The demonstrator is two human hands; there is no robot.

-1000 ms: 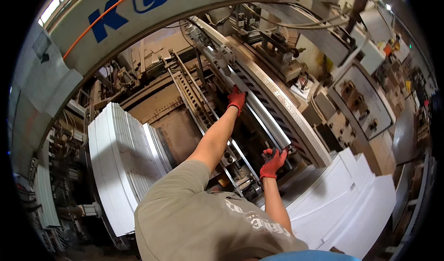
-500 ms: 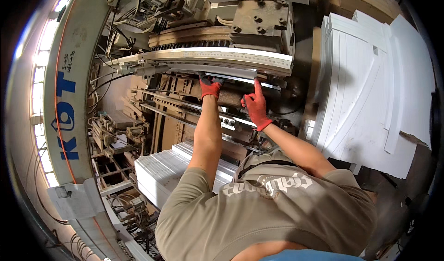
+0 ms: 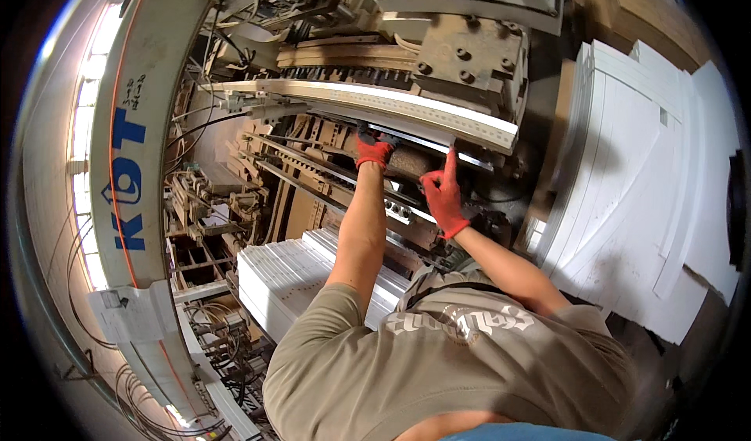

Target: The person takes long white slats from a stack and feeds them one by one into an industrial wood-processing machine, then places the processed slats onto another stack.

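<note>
A narrow white panel point(image 3: 422, 134) lies along the machine's metal rail, beneath a long beam with a ruler scale point(image 3: 407, 106). My left hand point(image 3: 375, 150), in a red glove with dark fingertips, is closed at the panel's front edge; its fingertips are partly hidden. To its right, my right hand point(image 3: 444, 197), also in a red glove, stretches its index finger up to the panel's right end. The other fingers of that hand are curled, with nothing visible in them.
A stack of white slotted boards point(image 3: 274, 277) stands below my left forearm. Large white panels point(image 3: 618, 183) are piled on the right. A grey machine column point(image 3: 129, 175) rises on the left, with cables beside it. A bolted metal block point(image 3: 461, 58) sits beyond the beam.
The whole view has shifted, so the machine and hands appear further right and slightly lower. Both hands stay at the white panel, with little change in their pose.
</note>
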